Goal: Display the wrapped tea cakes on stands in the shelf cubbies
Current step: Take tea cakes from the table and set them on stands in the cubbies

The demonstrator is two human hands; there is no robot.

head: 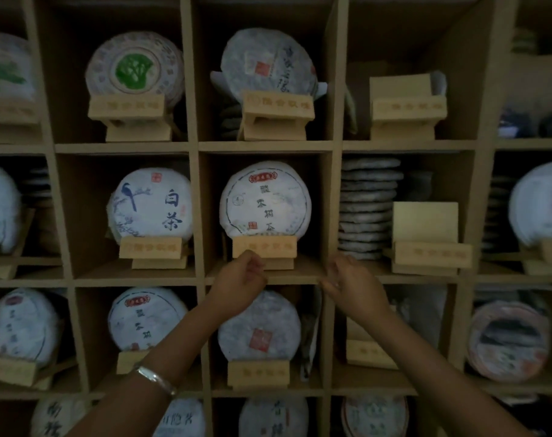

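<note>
While the wrapped tea cake [265, 198] stands upright on its wooden stand [264, 247] in the middle cubby, the left hand [241, 277] hovers with loosely curled fingers just below the stand, holding nothing; the right hand [351, 283], fingers relaxed, sits at the shelf edge [293, 279].

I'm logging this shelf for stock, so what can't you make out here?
Head view only:
- Engraved wording on the pale wooden stand: dim, blurred.
- Left hand fingers: curled at the stand, contact unclear.
- Stack of flat grey tea cakes: count uncertain, empty wooden stand covers part.
- Bottom-row cakes: cut off by the frame edge.
</note>
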